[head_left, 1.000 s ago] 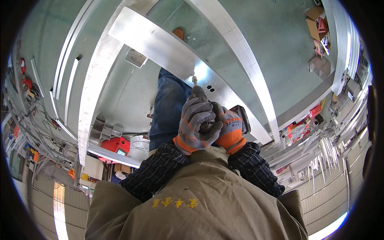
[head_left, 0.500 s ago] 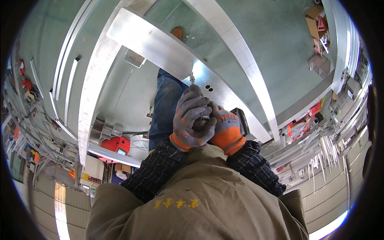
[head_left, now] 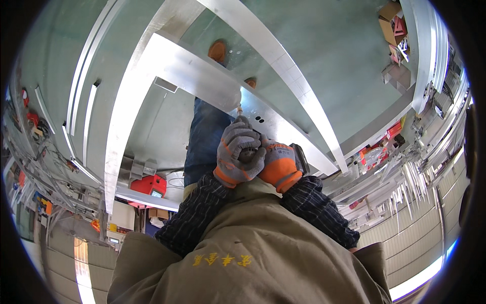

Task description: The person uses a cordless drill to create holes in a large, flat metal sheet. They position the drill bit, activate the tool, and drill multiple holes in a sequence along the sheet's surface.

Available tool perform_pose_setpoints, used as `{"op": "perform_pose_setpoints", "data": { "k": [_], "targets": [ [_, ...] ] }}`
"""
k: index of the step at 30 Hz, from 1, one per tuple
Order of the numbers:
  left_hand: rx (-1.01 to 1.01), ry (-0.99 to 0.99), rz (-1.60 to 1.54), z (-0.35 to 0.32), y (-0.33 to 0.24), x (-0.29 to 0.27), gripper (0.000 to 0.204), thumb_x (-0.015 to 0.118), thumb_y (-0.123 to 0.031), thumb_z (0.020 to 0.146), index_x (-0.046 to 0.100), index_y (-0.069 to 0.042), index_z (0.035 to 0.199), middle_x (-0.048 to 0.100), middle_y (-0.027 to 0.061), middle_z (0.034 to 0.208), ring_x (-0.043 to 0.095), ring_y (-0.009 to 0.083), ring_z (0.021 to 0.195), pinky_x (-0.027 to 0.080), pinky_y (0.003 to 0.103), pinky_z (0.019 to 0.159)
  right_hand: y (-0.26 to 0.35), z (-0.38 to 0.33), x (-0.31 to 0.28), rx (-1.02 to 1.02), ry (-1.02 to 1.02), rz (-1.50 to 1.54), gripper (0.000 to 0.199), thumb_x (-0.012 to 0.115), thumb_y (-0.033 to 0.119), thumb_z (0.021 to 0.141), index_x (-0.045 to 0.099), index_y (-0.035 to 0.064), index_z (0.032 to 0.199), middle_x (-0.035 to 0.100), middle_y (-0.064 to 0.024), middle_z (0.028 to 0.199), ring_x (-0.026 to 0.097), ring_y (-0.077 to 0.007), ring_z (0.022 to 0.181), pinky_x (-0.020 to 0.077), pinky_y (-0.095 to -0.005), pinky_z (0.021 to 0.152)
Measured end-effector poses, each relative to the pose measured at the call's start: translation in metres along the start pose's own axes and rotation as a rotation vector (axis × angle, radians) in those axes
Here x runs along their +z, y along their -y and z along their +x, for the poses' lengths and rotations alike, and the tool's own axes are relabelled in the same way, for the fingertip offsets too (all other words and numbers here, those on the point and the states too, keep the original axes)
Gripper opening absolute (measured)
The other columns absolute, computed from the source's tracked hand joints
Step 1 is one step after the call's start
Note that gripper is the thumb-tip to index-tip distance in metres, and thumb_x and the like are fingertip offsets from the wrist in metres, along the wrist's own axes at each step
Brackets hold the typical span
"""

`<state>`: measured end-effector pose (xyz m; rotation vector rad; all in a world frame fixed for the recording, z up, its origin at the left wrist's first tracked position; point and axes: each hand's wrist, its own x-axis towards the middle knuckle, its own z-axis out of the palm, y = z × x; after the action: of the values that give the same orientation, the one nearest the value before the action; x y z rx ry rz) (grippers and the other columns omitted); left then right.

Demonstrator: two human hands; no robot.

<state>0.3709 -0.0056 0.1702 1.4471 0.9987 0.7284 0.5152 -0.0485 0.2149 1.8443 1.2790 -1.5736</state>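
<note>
A green floor (head_left: 336,71) spreads beneath the work. Near and centre is a wide khaki garment (head_left: 243,268) with yellow lettering. Two long silvery bars run from far to near, a left bar (head_left: 127,109) and a right bar (head_left: 288,71), both curved by the lens. Between them a broad metal panel (head_left: 195,73) slants from far left to near right, one end by the left bar and the other close to the right bar. A leg in blue trousers (head_left: 205,137) shows on the panel's near side, left of the hands.

The power drill (head_left: 246,155) is over the panel's near side, at the middle of the scene, pointing far. The left hand (head_left: 237,149), gloved in grey and orange, has its grip wrapped around the drill's body. The right hand (head_left: 278,161), gloved alike, has its grip closed at the handle, which is mostly hidden; a dark battery (head_left: 300,159) juts out to its right.

A red machine (head_left: 149,185) sits near left, a cardboard box (head_left: 389,24) far right. A brown shoe (head_left: 217,51) lies beyond the panel. Two dark holes (head_left: 259,119) mark the panel just right of the drill's tip (head_left: 239,108); whether that tip touches metal, I cannot tell.
</note>
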Motion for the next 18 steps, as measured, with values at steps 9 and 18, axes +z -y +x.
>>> {"op": "perform_pose_setpoints", "data": {
  "k": [9, 18],
  "targets": [
    [-0.009, 0.008, 0.019, -0.0010, -0.0012, -0.0004, 0.029, 0.080, -0.006, 0.076, 0.060, -0.012, 0.096, 0.068, 0.0073, 0.103, 0.065, 0.0312, 0.106, 0.054, 0.047, 0.100, -0.0033, -0.0001, -0.0013, -0.043, -0.004, 0.012, 0.043, 0.065, 0.038, 0.091, 0.058, 0.0075, 0.121, 0.072, -0.0139, 0.105, 0.072, -0.0325, 0.098, 0.0579, -0.0430, 0.081],
    [-0.003, -0.053, 0.029, -0.0090, 0.0026, 0.0042, 0.031, 0.082, -0.011, 0.071, 0.061, -0.014, 0.094, 0.069, 0.0057, 0.101, 0.066, 0.0322, 0.103, 0.053, 0.050, 0.102, -0.0031, 0.0086, 0.0043, -0.006, 0.104, -0.067, 0.047, 0.062, 0.038, 0.094, 0.056, 0.0064, 0.128, 0.071, -0.0137, 0.113, 0.070, -0.0307, 0.109, 0.0571, -0.0424, 0.087]
  ]
}}
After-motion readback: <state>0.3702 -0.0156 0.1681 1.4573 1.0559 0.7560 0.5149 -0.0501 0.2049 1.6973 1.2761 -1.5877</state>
